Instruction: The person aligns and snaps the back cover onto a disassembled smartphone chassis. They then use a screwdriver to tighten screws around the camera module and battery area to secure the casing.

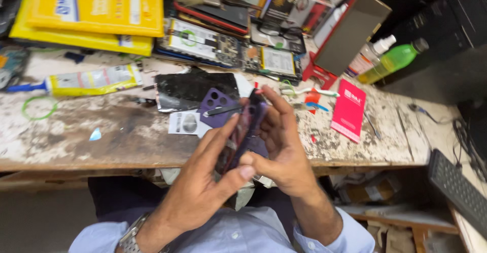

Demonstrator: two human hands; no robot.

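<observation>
— What's lying about on that worn workbench (76, 141)?

— At the far left, a stack of flat yellow packages (86, 14) with a blue-and-white label strip. In front of them a yellow-and-white glue tube (86, 80) with a blue nozzle lies on its side. To the right, a slim red packet (349, 109) with white print lies flat near the bench's edge, and behind it stand a green bottle (393, 60) and a small white-capped bottle (368, 56), touching. A brown box flap (350, 32) leans up beside them.

— And the hands?

— Both are raised in front of the bench edge, over the lap. The left hand (203, 182) grips a dark purple phone (246, 131) from below, thumb pressed along its near edge, a metal watch (131, 238) on that wrist. The right hand (281, 146) cups the phone's other side, fingers curled round its top. The phone stands on edge, tilted, between the palms.

— Anything just behind it?

— A purple phone back cover (215, 106) and a black screen panel (190, 88), flat on the bench.
</observation>
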